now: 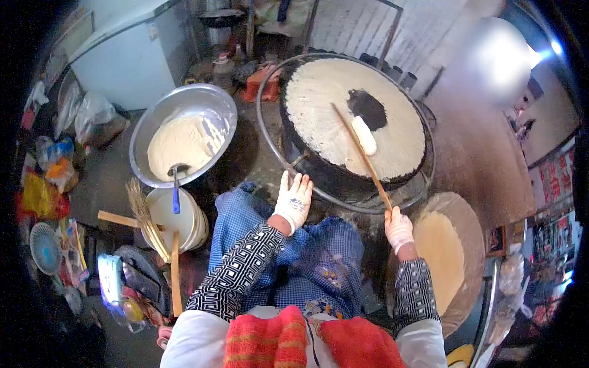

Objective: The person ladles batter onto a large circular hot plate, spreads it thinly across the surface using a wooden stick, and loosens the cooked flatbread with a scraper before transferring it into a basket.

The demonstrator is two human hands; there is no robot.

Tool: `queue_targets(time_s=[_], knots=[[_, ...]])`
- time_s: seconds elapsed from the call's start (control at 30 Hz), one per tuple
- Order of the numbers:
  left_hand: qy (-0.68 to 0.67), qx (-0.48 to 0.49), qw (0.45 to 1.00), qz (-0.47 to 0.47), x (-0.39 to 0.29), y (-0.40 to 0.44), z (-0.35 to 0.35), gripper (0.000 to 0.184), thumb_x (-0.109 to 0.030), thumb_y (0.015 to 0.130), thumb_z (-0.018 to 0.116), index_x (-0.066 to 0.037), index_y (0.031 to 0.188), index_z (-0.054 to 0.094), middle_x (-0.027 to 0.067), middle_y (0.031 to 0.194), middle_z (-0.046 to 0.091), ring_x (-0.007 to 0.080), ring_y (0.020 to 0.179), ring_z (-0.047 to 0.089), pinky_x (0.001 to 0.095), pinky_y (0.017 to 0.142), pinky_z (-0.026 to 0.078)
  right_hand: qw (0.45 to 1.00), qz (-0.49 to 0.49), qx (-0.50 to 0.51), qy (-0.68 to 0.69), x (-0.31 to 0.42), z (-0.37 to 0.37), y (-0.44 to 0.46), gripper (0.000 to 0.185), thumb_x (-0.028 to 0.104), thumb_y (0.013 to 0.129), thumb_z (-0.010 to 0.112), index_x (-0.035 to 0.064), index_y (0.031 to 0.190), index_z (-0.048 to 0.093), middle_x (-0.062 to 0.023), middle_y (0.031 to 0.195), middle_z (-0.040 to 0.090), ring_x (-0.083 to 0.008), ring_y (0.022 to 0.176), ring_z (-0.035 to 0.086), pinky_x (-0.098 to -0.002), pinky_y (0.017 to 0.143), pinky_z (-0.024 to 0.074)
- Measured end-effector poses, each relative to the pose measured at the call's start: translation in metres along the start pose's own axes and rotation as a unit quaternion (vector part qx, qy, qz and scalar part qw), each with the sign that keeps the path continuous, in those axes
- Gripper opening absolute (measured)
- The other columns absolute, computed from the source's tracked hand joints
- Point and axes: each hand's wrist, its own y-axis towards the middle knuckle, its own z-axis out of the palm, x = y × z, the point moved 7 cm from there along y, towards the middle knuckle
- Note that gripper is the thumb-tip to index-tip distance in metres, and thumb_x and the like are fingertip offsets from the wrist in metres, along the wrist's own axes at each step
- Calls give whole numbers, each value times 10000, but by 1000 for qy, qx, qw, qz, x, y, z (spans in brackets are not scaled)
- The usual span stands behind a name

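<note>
My right hand, in a white glove, is closed around the lower end of a long wooden stick. The stick reaches over a round griddle coated with a pale batter layer. Beside the stick lies a pale, oblong lump; I cannot tell if the two are joined. A dark bare patch shows near the middle of the layer. My left hand, gloved as well, has its fingers stretched out and holds nothing. It is at the near-left side of the metal ring around the griddle.
Left of the griddle stands a metal basin of batter with a blue-handled ladle. Below it are a white bucket, a straw brush and wooden sticks. A thin round flatbread rests on a round board at right.
</note>
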Motion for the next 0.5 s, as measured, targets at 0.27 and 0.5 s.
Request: queue_targets(time_s=[0.27,0.5], knots=[[-14,8,998,-53,45,12,4,449,-136,930,370,-13,1350,468,125,1442,447,279,1382,351,607,1154,90,1000,23,-17,-8,-14,19,45,219,283,939,513,68,976,521,-242,696,626,-433,660,615,-543,616,484],[25,-13,994,-101,80,25,12,449,-170,903,426,-42,1328,500,110,1425,469,275,1366,374,620,1141,84,998,57,14,-28,-45,34,55,308,358,962,476,56,959,538,-248,710,626,-448,700,620,-547,631,485]])
